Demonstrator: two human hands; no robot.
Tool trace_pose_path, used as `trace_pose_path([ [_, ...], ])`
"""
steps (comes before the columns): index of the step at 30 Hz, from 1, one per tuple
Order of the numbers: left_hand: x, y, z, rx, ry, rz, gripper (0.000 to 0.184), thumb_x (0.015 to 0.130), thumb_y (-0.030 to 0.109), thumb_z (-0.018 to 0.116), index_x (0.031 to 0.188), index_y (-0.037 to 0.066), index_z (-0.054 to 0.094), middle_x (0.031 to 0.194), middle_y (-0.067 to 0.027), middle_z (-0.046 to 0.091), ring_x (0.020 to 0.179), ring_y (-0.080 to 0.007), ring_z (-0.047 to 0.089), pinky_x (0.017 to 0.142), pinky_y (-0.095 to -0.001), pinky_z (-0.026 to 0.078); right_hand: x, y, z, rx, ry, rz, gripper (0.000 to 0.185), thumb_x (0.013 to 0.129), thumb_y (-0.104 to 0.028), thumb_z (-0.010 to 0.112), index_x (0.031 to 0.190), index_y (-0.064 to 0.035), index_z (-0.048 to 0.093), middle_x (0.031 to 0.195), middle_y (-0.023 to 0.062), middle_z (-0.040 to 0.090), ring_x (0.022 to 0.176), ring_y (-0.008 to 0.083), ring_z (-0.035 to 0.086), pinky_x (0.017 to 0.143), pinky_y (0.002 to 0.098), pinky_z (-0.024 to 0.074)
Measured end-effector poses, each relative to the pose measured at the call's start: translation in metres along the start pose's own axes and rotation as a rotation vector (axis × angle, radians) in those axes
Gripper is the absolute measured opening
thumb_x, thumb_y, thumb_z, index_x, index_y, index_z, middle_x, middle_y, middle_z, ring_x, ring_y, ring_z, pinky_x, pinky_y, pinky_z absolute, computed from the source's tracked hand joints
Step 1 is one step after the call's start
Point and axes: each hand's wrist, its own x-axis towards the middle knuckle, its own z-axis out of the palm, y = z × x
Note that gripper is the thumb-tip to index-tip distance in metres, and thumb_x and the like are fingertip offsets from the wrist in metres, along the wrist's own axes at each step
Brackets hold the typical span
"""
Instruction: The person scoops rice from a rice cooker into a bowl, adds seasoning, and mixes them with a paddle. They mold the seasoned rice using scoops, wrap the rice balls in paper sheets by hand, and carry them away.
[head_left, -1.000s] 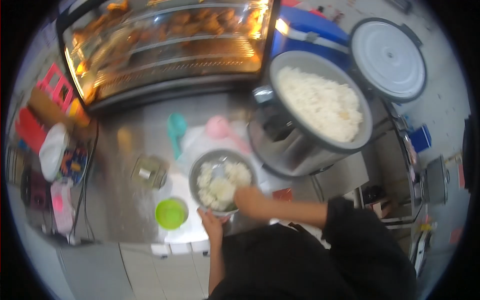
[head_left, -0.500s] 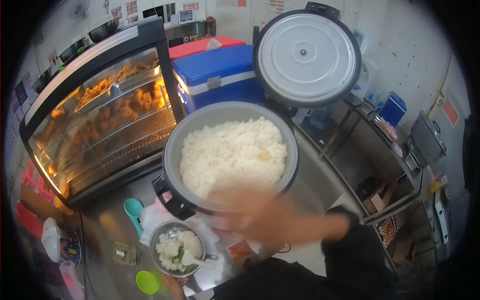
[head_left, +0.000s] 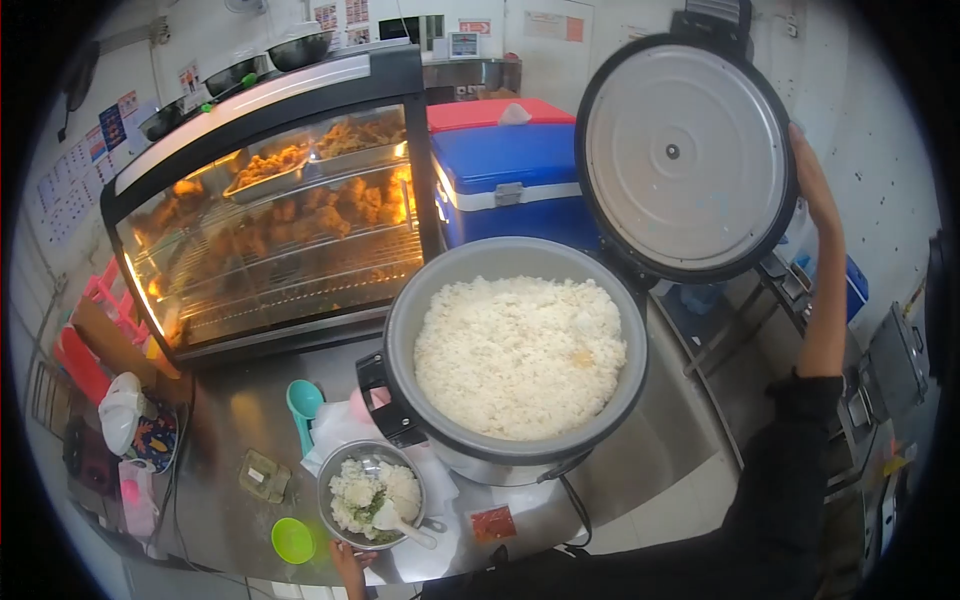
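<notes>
A large rice cooker [head_left: 395,320] stands open, full of white rice [head_left: 520,355]. Its raised lid [head_left: 680,160] is touched at the right edge by my right hand [head_left: 815,180], which lies along the rim; part of its fingers is hidden behind the lid. Below the cooker, a metal bowl [head_left: 420,480] holds rice with green bits and a white paddle [head_left: 405,524]. My left hand [head_left: 350,562] is at the bowl's lower rim, its fingers curled against it. Around the bowl are a green cup [head_left: 293,541], a teal scoop [head_left: 304,400], a partly hidden pink scoop [head_left: 368,404] and a red packet [head_left: 492,524].
A lit glass warmer [head_left: 270,220] with fried food stands at the back left. Behind the cooker is a blue cooler [head_left: 510,170]. A small clear container [head_left: 264,475] sits left of the bowl. Metal shelving [head_left: 740,320] is at the right.
My right hand has moved from the bowl, across the front of the cooker, up to the lid's right edge. The paddle now rests in the bowl. The camera view has tilted up.
</notes>
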Motion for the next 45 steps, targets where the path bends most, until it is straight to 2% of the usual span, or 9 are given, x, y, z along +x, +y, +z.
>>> trace_pose_path([
  [6, 0.01, -0.007, -0.005, -0.058, -0.076, 0.022, 0.02, 0.093, 0.019, 0.034, 0.108, 0.007, 0.03, 0.087, -0.015, 0.055, 0.053, -0.0249, 0.062, 0.039, -0.0261, 0.049, -0.101, -0.151, 0.029, -0.27, -0.291, -0.247, 0.047, 0.089, -0.035, 0.047, 0.122, -0.0027, 0.041, 0.105, 0.02, 0.055, 0.099, 0.0277, 0.053, 0.088, 0.0316, 0.0382],
  [8, 0.004, -0.009, 0.0, -0.201, -0.113, 0.126, 0.021, 0.094, 0.021, 0.034, 0.109, 0.006, 0.03, 0.087, -0.0153, 0.056, 0.057, -0.0245, 0.063, 0.044, -0.0256, 0.051, -0.153, -0.181, 0.05, -0.453, -0.191, -0.573, 0.048, 0.084, -0.032, 0.052, 0.122, -0.0051, 0.038, 0.096, 0.0212, 0.055, 0.091, 0.0341, 0.055, 0.082, 0.0361, 0.0423],
  [16, -0.001, 0.005, -0.006, -0.119, -0.281, 0.029, 0.017, 0.096, 0.023, 0.03, 0.103, 0.008, 0.032, 0.081, -0.0121, 0.056, 0.06, -0.0203, 0.064, 0.046, -0.0206, 0.048, -0.3, -0.206, 0.128, -0.653, -0.554, -0.803, 0.071, 0.066, -0.022, 0.069, 0.125, -0.0039, 0.033, 0.122, 0.0158, 0.043, 0.106, 0.0316, 0.049, 0.076, 0.0364, 0.0487],
  [22, -0.002, 0.014, -0.006, -0.184, -0.315, -0.051, 0.015, 0.096, 0.021, 0.028, 0.1, 0.006, 0.032, 0.083, -0.0114, 0.055, 0.061, -0.0202, 0.064, 0.047, -0.0218, 0.048, -0.351, -0.215, 0.141, -0.607, -0.877, -0.417, 0.07, 0.078, -0.039, 0.057, 0.132, -0.004, 0.03, 0.131, 0.0188, 0.035, 0.119, 0.0356, 0.037, 0.098, 0.0462, 0.0283],
  [25, -0.004, 0.019, -0.009, -0.184, -0.342, -0.051, 0.016, 0.096, 0.02, 0.028, 0.1, 0.005, 0.032, 0.086, -0.0121, 0.055, 0.063, -0.0203, 0.064, 0.05, -0.022, 0.048, -0.398, -0.221, 0.16, -0.546, -0.564, -0.458, 0.066, 0.079, -0.044, 0.054, 0.126, 0.0006, 0.038, 0.132, 0.0186, 0.037, 0.122, 0.0367, 0.034, 0.099, 0.0522, 0.0219],
  [27, -0.001, 0.016, -0.009, -0.181, -0.36, -0.035, 0.017, 0.096, 0.018, 0.029, 0.102, 0.003, 0.031, 0.087, -0.0136, 0.056, 0.064, -0.0213, 0.064, 0.051, -0.0228, 0.049, -0.432, -0.243, 0.174, -0.081, -0.769, -0.52, 0.056, 0.079, -0.035, 0.056, 0.12, -0.0005, 0.044, 0.13, 0.0181, 0.038, 0.121, 0.0351, 0.036, 0.098, 0.0496, 0.0261],
  [32, -0.005, 0.022, -0.005, -0.119, -0.321, -0.003, 0.018, 0.095, 0.017, 0.03, 0.104, 0.002, 0.03, 0.083, -0.0156, 0.056, 0.065, -0.023, 0.065, 0.051, -0.0237, 0.049, -0.57, -0.234, 0.272, -0.414, -1.384, -0.147, 0.036, 0.079, -0.027, 0.057, 0.101, 0.0007, 0.049, 0.094, 0.0203, 0.06, 0.079, 0.0329, 0.062, 0.064, 0.0402, 0.05],
  [39, -0.009, 0.027, 0.006, -0.079, -0.255, 0.041, 0.013, 0.096, 0.016, 0.028, 0.101, 0.005, 0.026, 0.084, -0.0171, 0.056, 0.062, -0.0235, 0.065, 0.047, -0.0241, 0.051, -0.534, -0.253, 0.28, -0.258, -1.324, -0.429, 0.03, 0.088, -0.028, 0.046, 0.08, 0.0006, 0.051, 0.065, 0.0146, 0.06, 0.059, 0.0336, 0.06, 0.053, 0.0431, 0.0477],
  [45, -0.013, 0.034, 0.011, -0.133, -0.2, 0.019, 0.024, 0.095, 0.014, 0.029, 0.113, -0.002, 0.025, 0.09, -0.0209, 0.054, 0.062, -0.0267, 0.065, 0.049, -0.0275, 0.054, -0.609, -0.239, 0.329, -0.264, -1.117, -0.315, 0.025, 0.088, -0.028, 0.046, 0.086, -0.0028, 0.049, 0.061, 0.0141, 0.059, 0.054, 0.0337, 0.059, 0.05, 0.0441, 0.047],
])
